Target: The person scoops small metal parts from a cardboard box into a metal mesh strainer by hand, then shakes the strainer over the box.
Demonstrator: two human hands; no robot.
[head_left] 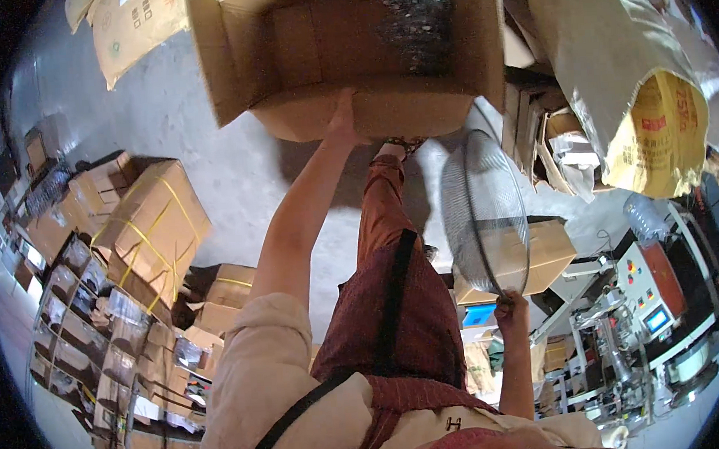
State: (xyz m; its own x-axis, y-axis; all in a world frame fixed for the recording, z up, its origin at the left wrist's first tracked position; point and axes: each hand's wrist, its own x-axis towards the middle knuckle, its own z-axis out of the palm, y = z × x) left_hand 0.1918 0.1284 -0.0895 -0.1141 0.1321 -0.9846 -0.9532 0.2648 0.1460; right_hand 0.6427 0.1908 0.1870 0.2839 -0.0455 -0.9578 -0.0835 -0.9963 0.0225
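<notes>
A large open cardboard box (283, 56) stands at the top of the view, its flaps spread outward. Small shiny pieces (417, 27) lie in its right side, too blurred to name. My left hand (343, 125) is closed over the edge of the box's near flap (410, 110). Down at the right, my right hand (510, 310) grips the rim of a round wire-mesh sieve (482, 209). The sieve is tilted up on edge, apart from my legs, and I see nothing in it.
Strapped cartons (162, 220) and a rack of compartments (77, 316) stand on the left. On the right are a large sack (659, 136), a carton (542, 254) and a machine with a red-sided control panel (647, 289). Another sack (134, 32) lies at the upper left.
</notes>
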